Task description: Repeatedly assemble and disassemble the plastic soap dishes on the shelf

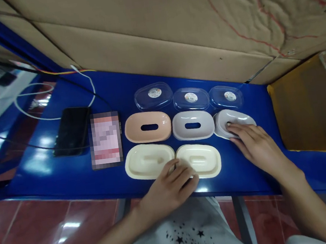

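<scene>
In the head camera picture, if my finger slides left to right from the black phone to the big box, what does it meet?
Black phone, blurred pink rectangle, peach slotted dish, grey slotted dish, grey dish at the right hand, brown box.

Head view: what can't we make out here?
All in the head view:
Rightmost grey dish: near side and part of its slot, behind the right hand.
Right cream tray: left end, and whether the left hand touches it; that hand covers the spot.
Labels on the clear lids: print too small.
Pink panel: content lost to pixelation.
Cardboard box: cut off by the right edge.
</scene>
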Motion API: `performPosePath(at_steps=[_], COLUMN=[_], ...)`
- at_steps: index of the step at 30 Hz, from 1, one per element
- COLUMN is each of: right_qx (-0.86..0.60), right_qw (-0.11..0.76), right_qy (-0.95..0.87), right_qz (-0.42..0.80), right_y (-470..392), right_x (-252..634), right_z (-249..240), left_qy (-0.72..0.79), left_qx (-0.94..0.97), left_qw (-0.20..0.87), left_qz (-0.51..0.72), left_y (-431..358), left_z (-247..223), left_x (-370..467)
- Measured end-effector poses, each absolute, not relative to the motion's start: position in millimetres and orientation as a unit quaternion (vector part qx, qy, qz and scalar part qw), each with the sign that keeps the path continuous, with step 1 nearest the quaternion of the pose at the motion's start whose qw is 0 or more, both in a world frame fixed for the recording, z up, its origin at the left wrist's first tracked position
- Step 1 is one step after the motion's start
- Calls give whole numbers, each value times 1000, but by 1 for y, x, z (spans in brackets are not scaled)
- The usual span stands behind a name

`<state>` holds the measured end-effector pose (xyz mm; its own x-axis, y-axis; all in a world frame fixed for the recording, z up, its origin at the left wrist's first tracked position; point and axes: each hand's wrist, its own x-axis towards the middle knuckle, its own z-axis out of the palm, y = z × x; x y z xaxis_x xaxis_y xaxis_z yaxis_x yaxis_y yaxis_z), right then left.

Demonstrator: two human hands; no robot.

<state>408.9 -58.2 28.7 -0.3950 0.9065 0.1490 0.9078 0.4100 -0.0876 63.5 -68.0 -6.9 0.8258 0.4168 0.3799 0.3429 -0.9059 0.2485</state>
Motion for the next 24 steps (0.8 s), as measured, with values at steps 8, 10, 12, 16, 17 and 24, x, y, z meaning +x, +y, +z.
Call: performPosePath(at_steps=[8,10,12,16,17,24], right_qx=[-556,-563,-559,-527,-521,-503], right_qw=[79,90,107,112,110,104], right_qy=[-823,-818,-821,-842,-845,-858], right_qz=[89,79,37,-40,-45,-9], right_y=[-89,-90,-81,-46,-38,-24], right_x=[422,427,431,430,428,426], right_z=[67,77,79,62,56,39], left_qy=[206,202,198,196,197,201], left_qx=[948,948,950,952,952,945], left_qw=[88,89,84,77,78,83], left_qz=[228,228,226,221,223,243], left_y=[-68,-68,-68,-67,-68,-68], left_z=[-10,-9,-8,-7,-7,-7], left_x=[65,65,66,66,66,69])
